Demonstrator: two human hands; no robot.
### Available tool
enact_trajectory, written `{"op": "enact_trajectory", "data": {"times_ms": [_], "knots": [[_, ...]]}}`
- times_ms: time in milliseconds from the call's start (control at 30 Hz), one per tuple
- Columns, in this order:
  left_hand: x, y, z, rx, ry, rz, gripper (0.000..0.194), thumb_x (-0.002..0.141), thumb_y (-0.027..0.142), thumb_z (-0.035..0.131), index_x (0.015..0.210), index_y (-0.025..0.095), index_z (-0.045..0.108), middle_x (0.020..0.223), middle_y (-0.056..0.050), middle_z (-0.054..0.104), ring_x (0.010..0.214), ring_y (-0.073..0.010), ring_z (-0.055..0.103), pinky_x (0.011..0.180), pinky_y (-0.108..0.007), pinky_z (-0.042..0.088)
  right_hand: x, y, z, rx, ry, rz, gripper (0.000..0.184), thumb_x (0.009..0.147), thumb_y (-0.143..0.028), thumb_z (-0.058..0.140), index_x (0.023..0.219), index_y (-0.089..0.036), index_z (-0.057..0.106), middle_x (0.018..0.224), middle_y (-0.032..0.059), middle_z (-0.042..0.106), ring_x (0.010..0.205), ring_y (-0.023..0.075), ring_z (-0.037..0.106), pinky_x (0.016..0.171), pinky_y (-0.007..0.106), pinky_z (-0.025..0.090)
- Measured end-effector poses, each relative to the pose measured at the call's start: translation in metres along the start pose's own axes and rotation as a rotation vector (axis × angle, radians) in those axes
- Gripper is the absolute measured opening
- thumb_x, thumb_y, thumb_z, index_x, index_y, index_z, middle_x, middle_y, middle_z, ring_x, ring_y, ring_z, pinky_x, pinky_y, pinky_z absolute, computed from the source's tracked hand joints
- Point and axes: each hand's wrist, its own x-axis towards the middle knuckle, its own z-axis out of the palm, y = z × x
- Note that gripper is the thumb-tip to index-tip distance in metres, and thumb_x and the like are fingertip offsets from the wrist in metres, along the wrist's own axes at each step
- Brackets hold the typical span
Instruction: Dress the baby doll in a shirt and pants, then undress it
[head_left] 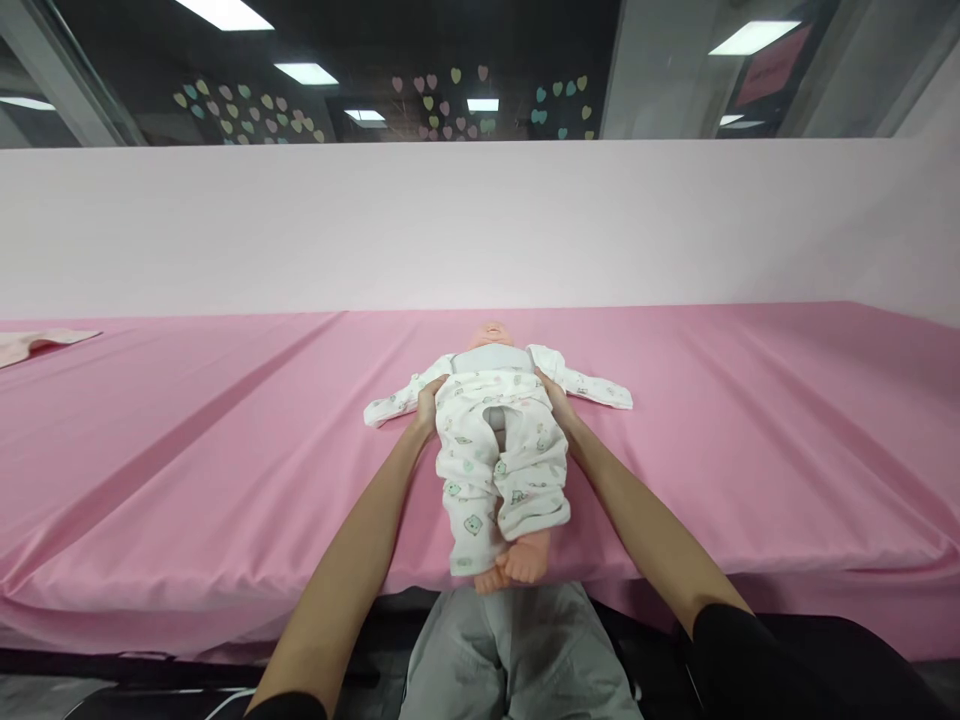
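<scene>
A baby doll [493,334] lies on its back with its feet toward me. It wears a white long-sleeved top [600,388], arms spread to both sides, and white printed baby pants [469,455] with an opening at the crotch. My left hand [430,402] is closed at the left side of the pants' waist. At the right side of the waist, my right hand [556,398] is closed in the same way. The fingertips of both hands are partly hidden by the cloth. The doll's bare feet [525,560] show below the cuffs at the table's front edge.
A pink sheet [247,480] covers the table, with creases across it. Pale folded cloth [37,345] lies at the far left. Behind the table rises a white wall [480,225] beneath a window with heart stickers. My legs [517,650] are below the front edge.
</scene>
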Motion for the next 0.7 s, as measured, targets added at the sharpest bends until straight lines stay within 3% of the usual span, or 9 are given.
{"op": "enact_trajectory", "data": {"times_ms": [133,200,267,367,467,567,633,700], "knots": [[0.0,0.009,-0.007,0.254,-0.095,0.155,0.012,0.061,0.021,0.054,0.051,0.016,0.047,0.054,0.002,0.045,0.052,-0.0099,0.038,0.05,-0.023,0.031,0.006,0.0,-0.008,0.002,-0.018,-0.077,0.022,0.065,-0.042,0.049,0.058,-0.021,0.048,0.052,0.0001,0.048,0.054,0.0157,0.046,0.053,0.027,0.039],[-0.001,0.017,-0.011,0.307,-0.159,0.11,0.004,0.059,0.019,0.056,0.057,0.016,0.055,0.059,0.001,0.05,0.056,-0.0106,0.042,0.051,-0.022,0.031,0.009,-0.003,-0.014,-0.056,0.008,-0.141,0.017,0.06,-0.034,0.049,0.052,-0.021,0.041,0.049,-0.0018,0.04,0.049,0.013,0.038,0.05,0.026,0.034],[-0.005,0.026,-0.017,0.376,-0.257,0.015,0.008,0.06,0.02,0.059,0.067,0.016,0.061,0.063,0.0,0.054,0.057,-0.0119,0.045,0.051,-0.022,0.033,0.012,-0.007,-0.019,-0.114,0.01,-0.164,0.015,0.057,-0.028,0.051,0.048,-0.02,0.041,0.049,-0.0026,0.038,0.049,0.0122,0.036,0.05,0.026,0.033],[-0.01,0.04,-0.025,0.449,-0.429,-0.129,0.016,0.062,0.022,0.063,0.077,0.016,0.064,0.071,-0.002,0.059,0.062,-0.014,0.05,0.055,-0.023,0.036,0.013,-0.013,-0.023,-0.232,0.044,-0.236,0.008,0.055,-0.021,0.054,0.05,-0.02,0.048,0.062,-0.001,0.049,0.065,0.0153,0.046,0.065,0.027,0.039],[-0.015,0.05,-0.029,0.542,-0.523,-0.164,0.011,0.064,0.02,0.064,0.074,0.016,0.065,0.07,-0.003,0.059,0.064,-0.0141,0.05,0.058,-0.023,0.037,0.014,-0.018,-0.022,-0.555,0.122,-0.417,0.005,0.059,-0.02,0.055,0.056,-0.02,0.051,0.097,0.0031,0.058,0.095,0.0197,0.05,0.089,0.033,0.036],[-0.012,0.053,-0.024,0.621,-0.452,-0.087,0.003,0.066,0.019,0.065,0.067,0.016,0.064,0.061,0.0,0.054,0.056,-0.0124,0.044,0.054,-0.022,0.034,0.02,-0.021,-0.022,-0.945,0.181,-0.508,0.007,0.066,-0.017,0.053,0.06,-0.019,0.052,0.119,0.0075,0.053,0.115,0.0229,0.041,0.103,0.041,0.023],[-0.003,0.051,-0.018,0.623,-0.326,0.003,0.005,0.066,0.02,0.068,0.067,0.017,0.064,0.062,0.0,0.054,0.058,-0.0131,0.045,0.056,-0.022,0.035,0.029,-0.023,-0.024,-1.095,0.178,-0.41,0.008,0.069,-0.018,0.054,0.061,-0.018,0.053,0.122,0.0076,0.051,0.122,0.026,0.034,0.104,0.048,0.014],[0.012,0.046,-0.012,0.592,-0.189,0.066,0.007,0.065,0.02,0.069,0.066,0.017,0.063,0.071,-0.002,0.057,0.07,-0.016,0.049,0.065,-0.023,0.037,0.039,-0.025,-0.029,-1.143,0.135,-0.24,0.011,0.072,-0.022,0.053,0.061,-0.018,0.054,0.112,0.0064,0.057,0.115,0.0275,0.04,0.1,0.051,0.018]]}}
